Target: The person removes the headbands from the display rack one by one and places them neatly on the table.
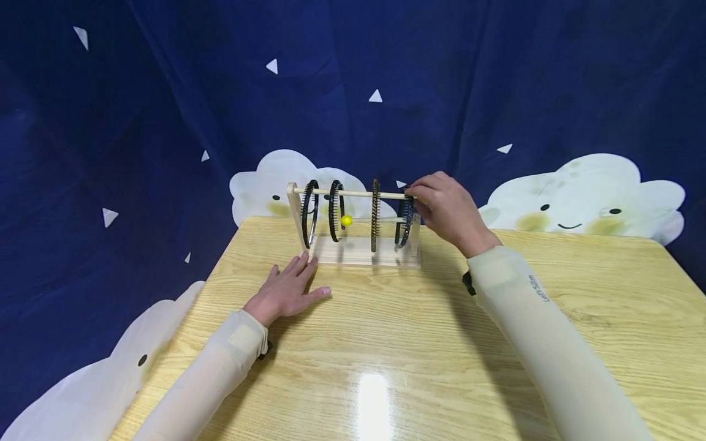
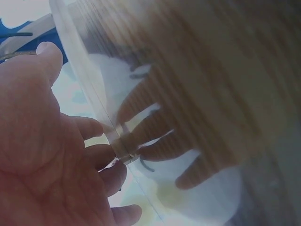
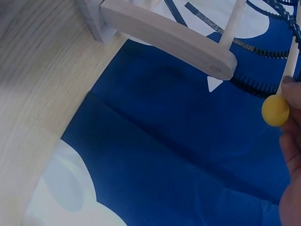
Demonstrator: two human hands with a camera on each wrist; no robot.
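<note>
A wooden rack [image 1: 358,248] carries several toothed headbands on its upper rod. From left to right hang a black headband [image 1: 309,214], another black headband [image 1: 333,211], a brown patterned headband [image 1: 375,214] and a dark headband [image 1: 407,226]. My right hand [image 1: 453,211] pinches the top of that dark headband at the rod's right end; in the right wrist view its fingertips [image 3: 292,89] are beside a yellow ball [image 3: 275,110]. My left hand [image 1: 287,289] lies spread on the table, fingertips near the rack's front left corner; the left wrist view shows its palm [image 2: 47,141].
The wooden table [image 1: 353,343] runs up to a dark blue curtain [image 1: 353,79] with white clouds and triangles. A yellow ball [image 1: 346,220] shows between the headbands in the head view. Light glares off the tabletop near the front.
</note>
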